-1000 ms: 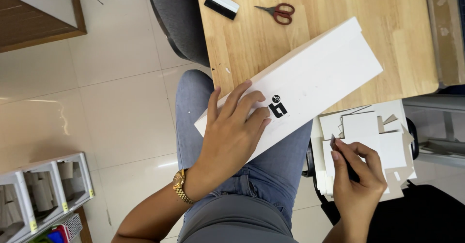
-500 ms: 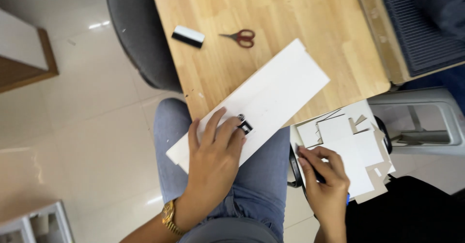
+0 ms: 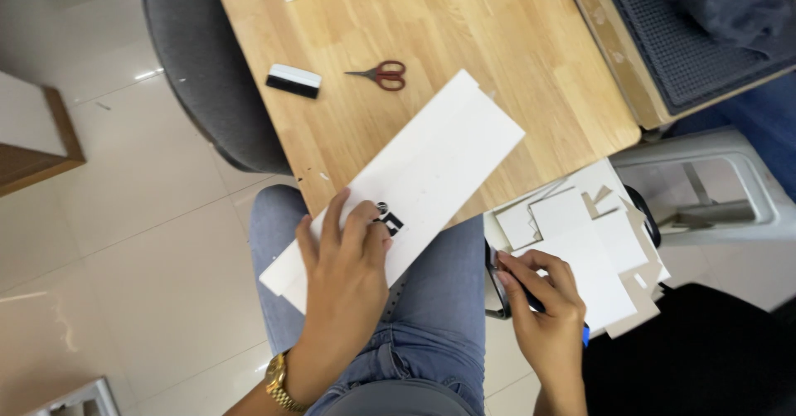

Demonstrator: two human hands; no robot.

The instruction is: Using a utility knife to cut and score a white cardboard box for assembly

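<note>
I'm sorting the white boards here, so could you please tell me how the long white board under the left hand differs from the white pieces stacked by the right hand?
The long white board is one long strip; the stacked pieces are several smaller, squarer cut-offs. The board rests partly on the wooden table and the lap, pressed flat by the left hand; the pieces lie piled beside the right hand. Both look like flat white card.

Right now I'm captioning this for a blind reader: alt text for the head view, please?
A seated person's left hand presses a long white board across their lap and a wooden table, while the right hand grips a dark tool beside stacked card offcuts. Red scissors lie on the table.
</note>
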